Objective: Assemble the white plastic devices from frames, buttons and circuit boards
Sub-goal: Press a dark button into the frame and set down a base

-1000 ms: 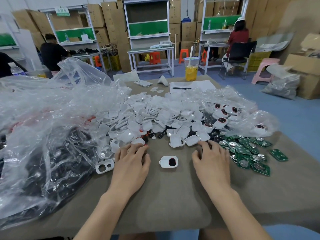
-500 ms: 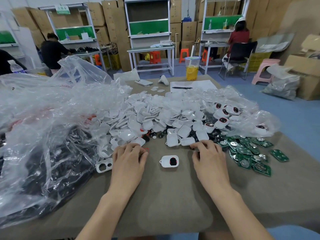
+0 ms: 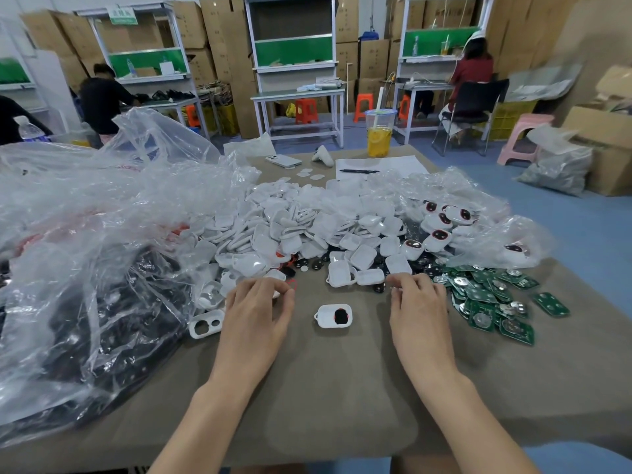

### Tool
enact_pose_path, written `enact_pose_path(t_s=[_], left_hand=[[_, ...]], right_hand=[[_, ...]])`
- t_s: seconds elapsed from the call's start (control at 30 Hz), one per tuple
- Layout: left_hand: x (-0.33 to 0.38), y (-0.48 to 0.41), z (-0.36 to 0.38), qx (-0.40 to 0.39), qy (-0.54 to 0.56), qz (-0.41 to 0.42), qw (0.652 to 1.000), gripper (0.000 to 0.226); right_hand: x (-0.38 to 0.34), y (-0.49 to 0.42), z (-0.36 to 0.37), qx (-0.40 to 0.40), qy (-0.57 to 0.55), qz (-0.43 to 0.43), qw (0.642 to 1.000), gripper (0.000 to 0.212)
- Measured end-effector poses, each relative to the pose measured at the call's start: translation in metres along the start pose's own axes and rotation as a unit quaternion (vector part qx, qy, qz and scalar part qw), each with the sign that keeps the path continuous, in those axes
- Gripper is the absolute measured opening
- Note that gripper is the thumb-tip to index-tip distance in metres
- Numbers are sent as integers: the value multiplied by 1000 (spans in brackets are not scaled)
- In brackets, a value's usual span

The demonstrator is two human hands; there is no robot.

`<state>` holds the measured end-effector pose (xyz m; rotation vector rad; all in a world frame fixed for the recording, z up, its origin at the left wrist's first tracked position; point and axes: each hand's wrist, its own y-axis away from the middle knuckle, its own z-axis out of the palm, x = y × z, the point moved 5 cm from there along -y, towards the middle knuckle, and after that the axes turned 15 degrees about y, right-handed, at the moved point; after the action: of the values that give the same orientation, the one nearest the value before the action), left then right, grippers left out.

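Right now we have both hands down on the counter [image 3: 342, 388], with the part-built white device [image 3: 333, 316] lying free between them, a dark, red-rimmed button already seated in its frame. Our left hand [image 3: 260, 316] has its fingers bent over the near edge of the heap of white shells [image 3: 307, 230], just beside a small red-rimmed piece [image 3: 291, 284]; we cannot tell whether they pinch it or only touch it. Our right hand [image 3: 419, 313] is curled the same way, fingertips among the loose black buttons [image 3: 379, 288] near the green circuit boards [image 3: 492, 302], and its hold is likewise hidden. An empty two-hole frame [image 3: 206, 323] sits to the left, against the clear plastic bag [image 3: 85, 285]. We judge the main risk to be the heap itself: raking a part from its foot could send shells sliding onto the open device and knock its button loose. Small buttons pinched blind may come up two at a time or wrong side up. A board dragged from the overlapping stack could push its neighbours toward the counter's edge.
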<state>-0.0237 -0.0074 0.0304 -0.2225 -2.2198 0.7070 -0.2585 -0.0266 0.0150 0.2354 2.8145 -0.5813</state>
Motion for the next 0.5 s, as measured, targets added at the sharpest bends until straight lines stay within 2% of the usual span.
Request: enact_pose_path(t_s=[0.17,0.3,0.4,0.5], left_hand=[[-4,2,-2,0,92,-36,995,9],[-13,1,-1,1,172,-80,982,10],[-19,0,-3,32,223,-114,968,16],[-23,-2,-7,60,227,-136,963,24]], right_hand=[[0,0,-2,11,-27,7,1000,31],[3,1,-1,14,-41,22,999,44],[4,1,-1,9,-51,23,998,44],[3,1,0,0,-44,10,999,41]])
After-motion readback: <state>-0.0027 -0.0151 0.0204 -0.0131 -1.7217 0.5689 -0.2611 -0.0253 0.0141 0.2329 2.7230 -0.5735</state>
